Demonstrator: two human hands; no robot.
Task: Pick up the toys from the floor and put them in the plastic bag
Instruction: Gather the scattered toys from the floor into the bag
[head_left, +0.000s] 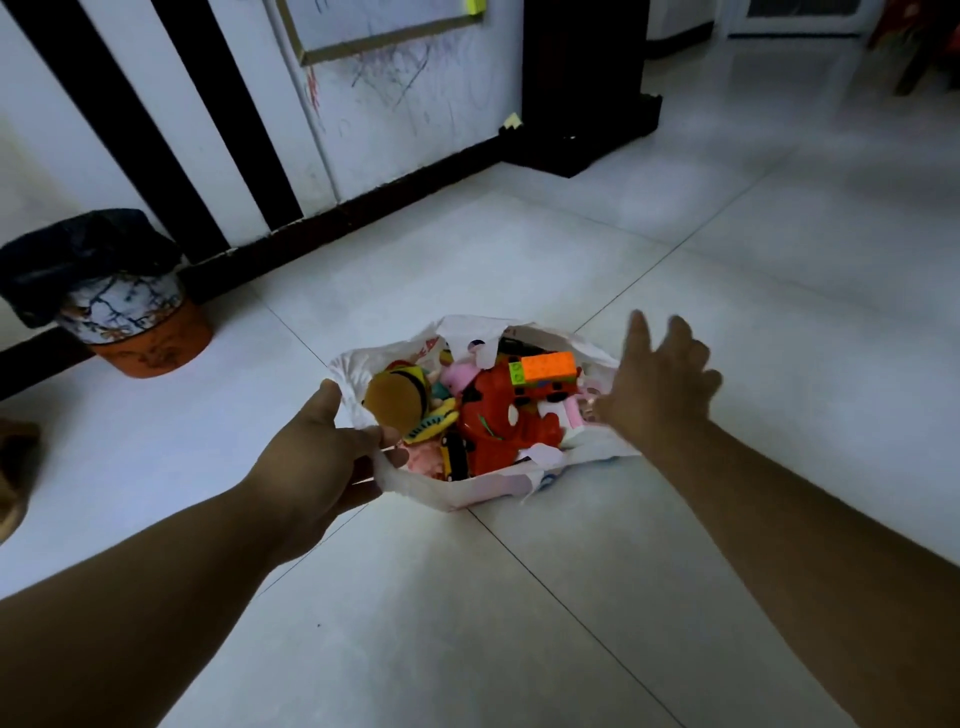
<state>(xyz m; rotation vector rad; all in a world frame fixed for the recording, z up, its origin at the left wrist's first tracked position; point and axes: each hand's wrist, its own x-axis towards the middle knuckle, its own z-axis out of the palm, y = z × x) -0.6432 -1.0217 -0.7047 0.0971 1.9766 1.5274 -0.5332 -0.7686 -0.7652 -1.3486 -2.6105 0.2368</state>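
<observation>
A white plastic bag (470, 491) lies open on the tiled floor, filled with several toys. Among them are a big red plastic toy (493, 426), an orange building block (549, 365), a round yellow-brown plush (397, 399) and a small yellow bus (453, 460). My left hand (317, 462) grips the bag's near left rim, thumb over the edge and fingers curled under it. My right hand (657, 379) hovers at the bag's right side with fingers spread and straight, holding nothing.
A waste bin (122, 312) with a dark liner stands at the left by the wall. A dark wooden post base (582, 140) sits at the back. A brown object (15, 467) shows at the left edge. Pale floor tiles surround the bag.
</observation>
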